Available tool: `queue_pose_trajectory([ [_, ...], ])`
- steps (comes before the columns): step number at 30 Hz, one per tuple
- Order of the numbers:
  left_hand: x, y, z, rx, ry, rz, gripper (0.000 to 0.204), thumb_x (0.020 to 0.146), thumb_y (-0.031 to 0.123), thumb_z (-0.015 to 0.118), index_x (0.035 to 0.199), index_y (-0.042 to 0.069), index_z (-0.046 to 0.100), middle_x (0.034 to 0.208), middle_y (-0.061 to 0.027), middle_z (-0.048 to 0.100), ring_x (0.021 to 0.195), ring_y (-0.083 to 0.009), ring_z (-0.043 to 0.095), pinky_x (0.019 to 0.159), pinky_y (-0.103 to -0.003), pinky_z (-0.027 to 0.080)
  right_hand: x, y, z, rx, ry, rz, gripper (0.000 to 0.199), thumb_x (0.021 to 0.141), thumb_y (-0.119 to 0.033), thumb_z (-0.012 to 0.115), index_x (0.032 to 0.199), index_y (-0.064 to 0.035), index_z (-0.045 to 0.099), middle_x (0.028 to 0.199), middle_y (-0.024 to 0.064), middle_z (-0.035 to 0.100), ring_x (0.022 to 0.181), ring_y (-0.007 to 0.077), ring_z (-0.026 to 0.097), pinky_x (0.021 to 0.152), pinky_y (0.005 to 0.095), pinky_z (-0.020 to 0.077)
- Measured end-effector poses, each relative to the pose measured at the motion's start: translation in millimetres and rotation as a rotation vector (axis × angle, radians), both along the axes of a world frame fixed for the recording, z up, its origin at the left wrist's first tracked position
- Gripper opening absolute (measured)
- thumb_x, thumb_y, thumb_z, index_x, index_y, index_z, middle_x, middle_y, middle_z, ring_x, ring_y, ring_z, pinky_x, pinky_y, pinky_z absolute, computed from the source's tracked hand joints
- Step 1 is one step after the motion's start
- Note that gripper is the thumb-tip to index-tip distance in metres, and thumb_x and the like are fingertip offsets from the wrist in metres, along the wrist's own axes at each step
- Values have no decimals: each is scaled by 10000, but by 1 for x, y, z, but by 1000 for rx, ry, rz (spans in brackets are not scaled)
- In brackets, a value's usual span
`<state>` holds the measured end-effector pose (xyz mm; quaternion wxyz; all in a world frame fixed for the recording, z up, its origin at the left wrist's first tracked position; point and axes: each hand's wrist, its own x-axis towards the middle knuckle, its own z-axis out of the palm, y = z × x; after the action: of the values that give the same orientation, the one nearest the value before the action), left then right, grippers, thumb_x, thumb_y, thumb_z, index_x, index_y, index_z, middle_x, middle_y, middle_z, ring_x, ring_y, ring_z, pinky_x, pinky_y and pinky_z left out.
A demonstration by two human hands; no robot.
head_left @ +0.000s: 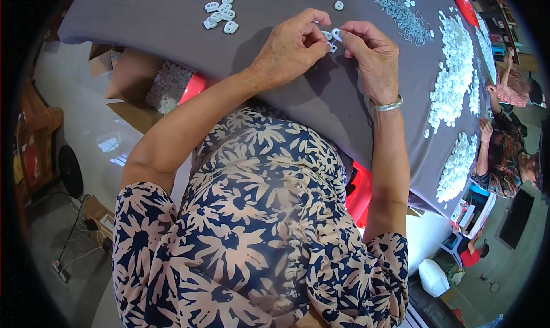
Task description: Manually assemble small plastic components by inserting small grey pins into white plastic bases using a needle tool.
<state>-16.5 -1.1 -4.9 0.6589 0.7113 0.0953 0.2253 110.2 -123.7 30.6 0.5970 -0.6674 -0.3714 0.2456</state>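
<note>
Over the table, my left hand (292, 48) is closed in a pinch, its thumb and fingertips at a small white plastic piece. Facing it, my right hand (373, 56) pinches a small white oval plastic piece (336, 34) between thumb and index finger. The fingertips of both hands nearly meet, and another white piece (333, 49) shows just below them. Exactly how these pieces touch is too small to tell. To the left of my hands lies a small group of white oval pieces with holes (227, 14).
The grey cloth-covered table (154, 18) carries a heap of small grey metal parts (404, 18) and large heaps of white pieces (452, 70) at right. A cardboard box (134, 79) of white pieces stands below left. Other people (501, 150) sit along the right side.
</note>
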Motion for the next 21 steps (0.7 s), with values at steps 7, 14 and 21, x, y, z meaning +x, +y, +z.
queue_pose_trajectory([
  [7, 3, 0, -3, -9, -50, 41, 294, 819, 37, 619, 1095, 11, 519, 741, -22, 602, 673, -81, 546, 622, -246, 469, 1, 1, -1, -1, -60, 5, 131, 851, -41, 650, 974, -1, 674, 836, -5, 642, 659, 44, 512, 587, 178, 414],
  [14, 2, 0, -1, 5, -50, 40, 288, 824, 38, 616, 1093, 10, 518, 743, -24, 606, 675, -83, 550, 623, -245, 470, -1, 0, -1, 3, -124, -19, 132, 852, -45, 652, 975, -9, 681, 840, -11, 648, 667, 38, 515, 589, 175, 418],
  [21, 1, -1, 0, 16, -40, 45, 297, 825, 42, 620, 1101, 11, 517, 749, -27, 606, 682, -86, 553, 635, -247, 471, -1, 0, -4, 3, -194, -6, 130, 856, -39, 646, 977, -8, 682, 833, -14, 648, 676, 34, 522, 593, 175, 424],
])
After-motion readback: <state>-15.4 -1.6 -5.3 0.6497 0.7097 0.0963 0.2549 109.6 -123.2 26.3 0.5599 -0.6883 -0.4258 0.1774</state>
